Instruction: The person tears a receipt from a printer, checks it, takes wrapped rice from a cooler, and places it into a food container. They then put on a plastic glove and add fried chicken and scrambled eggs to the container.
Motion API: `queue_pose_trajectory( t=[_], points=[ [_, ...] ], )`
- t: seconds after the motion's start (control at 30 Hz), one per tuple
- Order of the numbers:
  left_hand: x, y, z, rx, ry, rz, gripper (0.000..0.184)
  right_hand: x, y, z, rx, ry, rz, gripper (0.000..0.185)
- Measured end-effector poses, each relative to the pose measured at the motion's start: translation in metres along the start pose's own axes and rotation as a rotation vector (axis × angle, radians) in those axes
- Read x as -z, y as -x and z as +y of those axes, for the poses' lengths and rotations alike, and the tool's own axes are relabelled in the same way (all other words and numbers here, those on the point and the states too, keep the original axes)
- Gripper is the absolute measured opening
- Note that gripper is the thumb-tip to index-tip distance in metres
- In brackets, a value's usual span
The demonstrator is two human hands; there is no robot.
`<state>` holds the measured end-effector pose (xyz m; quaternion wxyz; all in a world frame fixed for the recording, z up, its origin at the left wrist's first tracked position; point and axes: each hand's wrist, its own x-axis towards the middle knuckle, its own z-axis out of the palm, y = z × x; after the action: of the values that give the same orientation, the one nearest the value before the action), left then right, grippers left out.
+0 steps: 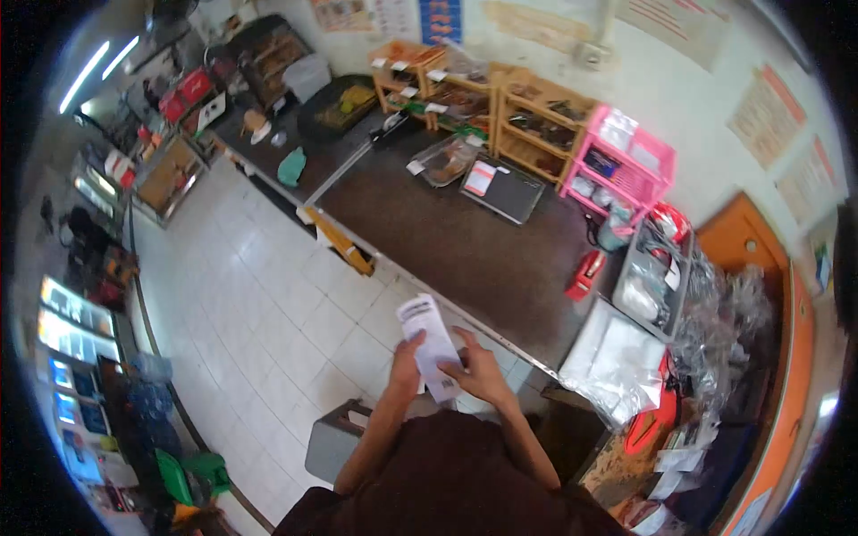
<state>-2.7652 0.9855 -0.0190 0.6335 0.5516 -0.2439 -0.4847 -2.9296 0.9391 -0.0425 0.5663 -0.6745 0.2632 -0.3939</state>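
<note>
Paper (431,344), printed, upright; beside table (447,241), over floor (250,313). Hands: left hand (407,364) gripping one side; right hand (481,372) pinching the opposite lower edge. Stage, apparently: two-handed handling; thin sheet calls for light, even grip.

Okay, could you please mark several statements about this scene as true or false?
1. The left hand and right hand both touch the white printed paper slip. True.
2. The tiered pink plastic rack stands on the floor. False: the rack stands on the dark brown countertop.
3. A small red object lies on the countertop. True.
4. The boxy grey object is right of both hands. False: the grey object is on the left.
</note>
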Motion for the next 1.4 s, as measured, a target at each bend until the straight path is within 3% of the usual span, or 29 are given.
queue_pose_trajectory(
  t=[0.03,0.07,0.17,0.27,0.37,0.43,0.5,0.6,0.7,0.87,0.93,0.97,1.0,1.1,1.2,1.3,1.4],
  points=[
    [0.088,-0.060,0.007,0.016,0.099,0.013,0.041,-0.069,-0.070,0.017,-0.040,0.129,-0.040,0.043],
    [0.136,-0.089,0.063,0.029,0.185,0.053,0.042,-0.119,-0.133,-0.009,-0.085,0.171,-0.130,0.035],
    [0.195,-0.127,0.158,-0.006,0.459,0.106,0.044,-0.190,-0.238,-0.035,-0.097,0.201,-0.274,0.020],
    [0.237,-0.153,0.184,-0.006,0.657,0.208,0.045,-0.219,-0.298,-0.065,-0.187,0.266,-0.374,0.021],
    [0.281,-0.196,0.227,-0.023,0.729,0.214,0.045,-0.266,-0.360,-0.046,-0.196,0.199,-0.430,0.023],
    [0.316,-0.235,0.261,-0.117,0.474,0.224,0.050,-0.304,-0.418,-0.048,-0.321,0.138,-0.478,0.025],
    [0.358,-0.291,0.298,-0.083,0.673,0.284,0.054,-0.356,-0.490,-0.048,-0.410,0.096,-0.503,0.025],
    [0.422,-0.352,0.353,-0.146,0.827,0.339,0.058,-0.424,-0.575,-0.036,-0.163,0.165,-0.582,0.023],
    [0.485,-0.392,0.448,-0.350,0.813,0.388,0.054,-0.487,-0.671,-0.064,-0.132,0.077,-0.814,0.030],
    [0.588,-0.438,0.571,-0.545,0.832,0.478,0.053,-0.604,-0.810,-0.102,-0.192,0.001,-1.083,0.021],
    [0.628,-0.451,0.591,-0.601,0.841,0.481,0.050,-0.651,-0.845,-0.112,-0.202,0.023,-1.112,0.020],
    [0.543,-0.427,0.568,-0.633,0.805,0.473,0.050,-0.574,-0.814,-0.124,-0.169,-0.009,-1.093,0.019],
    [0.587,-0.451,0.585,-0.639,0.820,0.463,0.049,-0.616,-0.845,-0.130,-0.345,0.018,-1.124,0.023],
    [0.662,-0.495,0.591,-0.604,0.818,0.487,0.058,-0.686,-0.895,-0.085,-0.207,0.020,-1.237,0.028],
    [0.744,-0.553,0.605,-0.597,0.864,0.488,0.061,-0.748,-0.964,-0.056,-0.026,0.087,-1.075,0.033],
    [0.812,-0.610,0.633,-0.502,0.923,0.445,0.061,-0.788,-1.053,0.002,0.111,0.357,-0.618,0.035],
    [0.853,-0.658,0.663,-0.382,0.910,0.385,0.056,-0.783,-1.128,0.046,0.027,0.520,-0.177,0.039]
  ],
)
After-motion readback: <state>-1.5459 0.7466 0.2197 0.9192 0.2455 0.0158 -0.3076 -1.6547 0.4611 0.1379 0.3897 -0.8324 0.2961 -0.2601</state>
